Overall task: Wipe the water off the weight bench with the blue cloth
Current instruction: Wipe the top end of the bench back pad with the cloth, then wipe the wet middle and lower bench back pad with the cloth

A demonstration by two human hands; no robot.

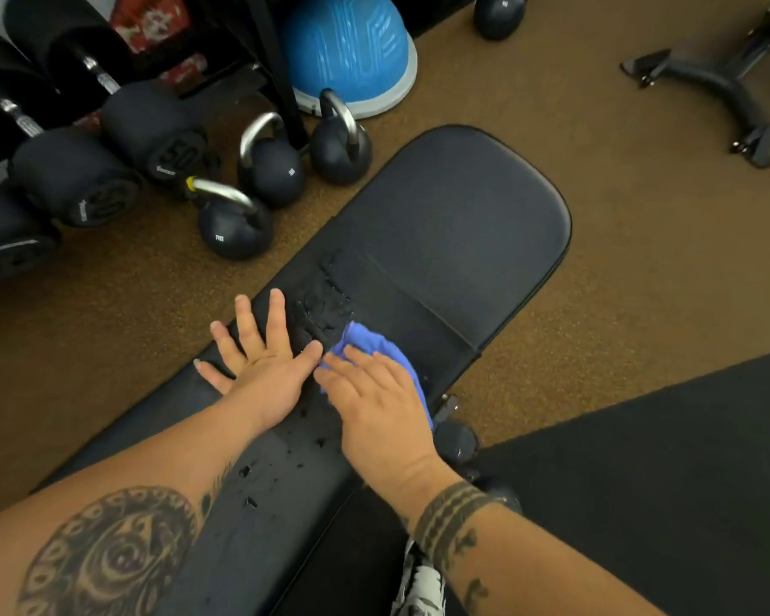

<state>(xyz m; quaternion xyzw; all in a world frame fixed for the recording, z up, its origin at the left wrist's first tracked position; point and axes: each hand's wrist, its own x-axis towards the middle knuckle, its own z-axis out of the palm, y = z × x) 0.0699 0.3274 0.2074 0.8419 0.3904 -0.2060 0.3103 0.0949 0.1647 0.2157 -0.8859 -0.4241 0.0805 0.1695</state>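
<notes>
A black padded weight bench [454, 215] runs diagonally from lower left to upper right. Water droplets [325, 304] bead on its middle, with more drops [250, 486] nearer to me. My right hand [374, 406] lies flat on the blue cloth [374, 344] and presses it onto the pad just right of the wet patch. My left hand [259, 362] rests palm down on the bench with its fingers spread, touching the pad beside the cloth and holding nothing.
Three black kettlebells [267, 166] stand on the brown floor left of the bench. Large dumbbells [107, 171] sit on a rack at far left. A blue half-ball trainer [352, 51] lies behind them. A black equipment base [725, 91] is at upper right, a black mat [667, 482] at lower right.
</notes>
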